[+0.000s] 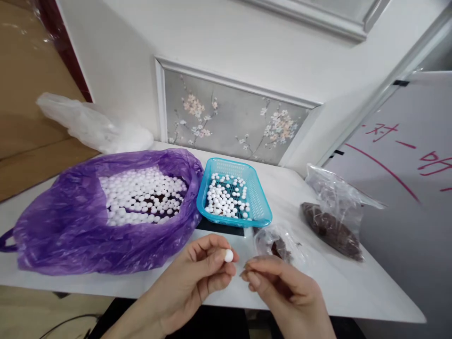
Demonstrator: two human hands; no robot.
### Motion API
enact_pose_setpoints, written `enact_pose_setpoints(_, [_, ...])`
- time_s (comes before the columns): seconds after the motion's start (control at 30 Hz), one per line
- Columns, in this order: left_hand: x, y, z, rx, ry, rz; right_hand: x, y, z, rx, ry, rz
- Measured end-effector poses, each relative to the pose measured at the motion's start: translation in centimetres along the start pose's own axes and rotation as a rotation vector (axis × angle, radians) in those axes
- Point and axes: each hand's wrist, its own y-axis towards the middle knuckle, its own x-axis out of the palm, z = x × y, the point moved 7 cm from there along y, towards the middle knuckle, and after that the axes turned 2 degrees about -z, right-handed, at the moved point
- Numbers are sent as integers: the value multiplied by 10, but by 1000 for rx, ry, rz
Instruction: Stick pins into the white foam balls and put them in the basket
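Note:
Between thumb and fingers, my left hand (201, 270) pinches a small white ball (229, 255) over the front of the table. My right hand (289, 292) is just to its right, thumb and fingertips pressed together; whatever they may hold is too small to make out. Behind my hands stands a blue plastic basket (263, 200) with many white balls on its bottom. To its left lies an opened purple plastic bag (60, 221) full of similar white balls (130, 188), with some dark brown bits among them. A small clear bag (263, 240) with dark brown material lies behind my right hand.
A larger clear bag of brown material (332, 228) stands at the right, near a whiteboard (399, 136) with red writing. A crumpled translucent bag (95, 125) lies at the back left beside cardboard (31, 94). The white table (384, 292) meets a panelled wall behind.

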Motion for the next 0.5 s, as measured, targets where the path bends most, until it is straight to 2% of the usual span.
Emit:
enact_pose_setpoints(0.13, [-2, -2, 4, 33, -24, -22, 18, -4, -7, -79, 93, -11])
enact_pose_setpoints(0.27, [-3, -6, 18, 200, 126, -46, 29, -3, -8, -114, 115, -60])
enact_pose_setpoints(0.37, [-5, -11, 29, 339, 307, -34, 35, -3, -5, -50, 199, -127])
enact_pose_setpoints(0.5, [-10, -18, 36, 417, 526, 17, 35, -5, -1, 43, 315, -89])
